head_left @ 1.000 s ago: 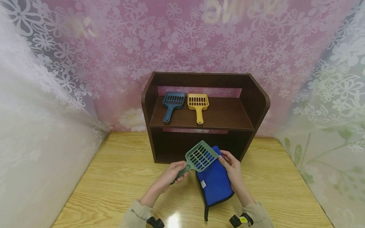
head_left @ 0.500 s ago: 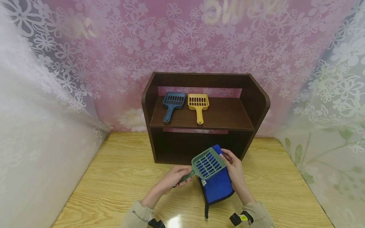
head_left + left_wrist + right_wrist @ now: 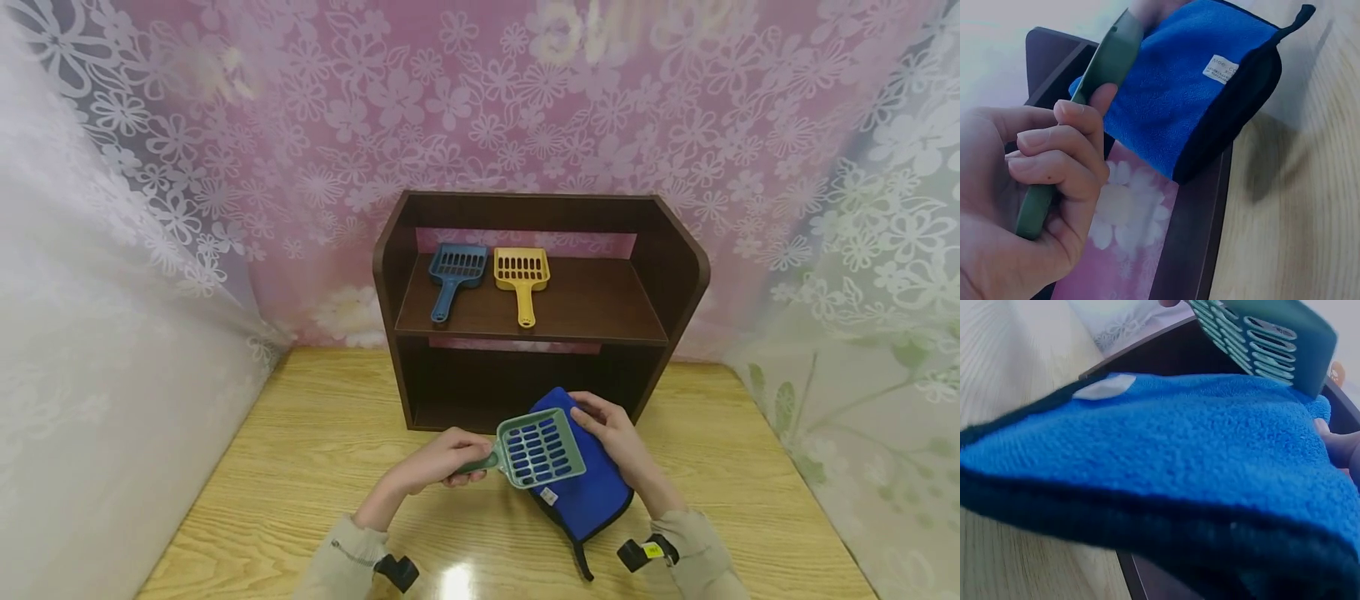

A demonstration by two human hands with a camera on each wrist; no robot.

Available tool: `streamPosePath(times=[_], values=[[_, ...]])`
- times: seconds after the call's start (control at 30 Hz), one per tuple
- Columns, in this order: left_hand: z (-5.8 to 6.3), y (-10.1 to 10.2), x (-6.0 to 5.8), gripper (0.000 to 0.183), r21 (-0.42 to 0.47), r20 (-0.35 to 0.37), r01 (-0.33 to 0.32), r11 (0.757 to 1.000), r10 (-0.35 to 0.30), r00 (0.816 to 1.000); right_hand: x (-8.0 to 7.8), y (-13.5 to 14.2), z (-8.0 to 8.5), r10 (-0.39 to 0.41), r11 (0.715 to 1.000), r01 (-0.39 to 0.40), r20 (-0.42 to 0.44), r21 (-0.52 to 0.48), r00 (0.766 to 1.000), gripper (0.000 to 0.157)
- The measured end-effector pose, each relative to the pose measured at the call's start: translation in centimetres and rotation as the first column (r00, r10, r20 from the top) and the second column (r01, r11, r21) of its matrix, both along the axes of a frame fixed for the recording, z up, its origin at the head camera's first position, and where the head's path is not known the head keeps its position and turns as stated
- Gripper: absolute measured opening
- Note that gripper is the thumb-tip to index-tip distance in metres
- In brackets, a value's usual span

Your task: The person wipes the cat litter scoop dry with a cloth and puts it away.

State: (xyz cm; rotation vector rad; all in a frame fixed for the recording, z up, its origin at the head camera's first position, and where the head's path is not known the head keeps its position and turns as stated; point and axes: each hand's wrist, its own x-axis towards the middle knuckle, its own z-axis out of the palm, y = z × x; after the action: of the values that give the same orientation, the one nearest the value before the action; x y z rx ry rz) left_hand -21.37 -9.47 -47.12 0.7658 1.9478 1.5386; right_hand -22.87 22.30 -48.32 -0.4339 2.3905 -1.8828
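Note:
My left hand (image 3: pixel 450 458) grips the handle of a green slotted litter scoop (image 3: pixel 542 450), fingers curled round it in the left wrist view. The scoop's head overlaps a blue cloth (image 3: pixel 592 479) with black edging, a white label and a hanging loop. My right hand (image 3: pixel 611 429) holds this cloth near its upper end, thumb on top. Seen from the right wrist, the fuzzy cloth (image 3: pixel 1197 444) spreads across the view and the scoop's head (image 3: pixel 1291 344) stands right at its far edge. Part of the right hand's fingers is hidden behind the cloth.
Behind the hands stands a dark brown two-level shelf (image 3: pixel 592 300). On its upper board lie a blue litter scoop (image 3: pixel 457 267) and a yellow litter scoop (image 3: pixel 522 271). The wooden table (image 3: pixel 300 467) is bordered by flowered curtains (image 3: pixel 480 108).
The green scoop has turned and come down lower over the cloth, its head now level to the right. The cloth's lower end and loop have swung right. Both hands keep their hold.

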Motion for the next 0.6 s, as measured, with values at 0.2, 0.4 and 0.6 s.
streamPosePath(times=[0.2,0.4,0.6], values=[[0.6,0.4,0.0,0.036,0.012,0.017,0.025,1.000,-0.025,1.000,-0.2,-1.2,-0.6,0.121,0.989,-0.121,-0.009,-0.080,0.993,0.031],[1.0,1.5,-0.1,0.039,0.027,0.043,0.043,0.999,-0.044,0.998,0.3,-3.1,-1.5,0.325,0.912,-0.330,-0.063,-0.244,0.944,0.037],[0.8,1.8,-0.2,0.036,0.026,0.042,0.021,0.999,-0.022,0.999,0.5,-3.7,-1.8,0.310,0.909,-0.331,-0.120,-0.255,0.943,0.044]])
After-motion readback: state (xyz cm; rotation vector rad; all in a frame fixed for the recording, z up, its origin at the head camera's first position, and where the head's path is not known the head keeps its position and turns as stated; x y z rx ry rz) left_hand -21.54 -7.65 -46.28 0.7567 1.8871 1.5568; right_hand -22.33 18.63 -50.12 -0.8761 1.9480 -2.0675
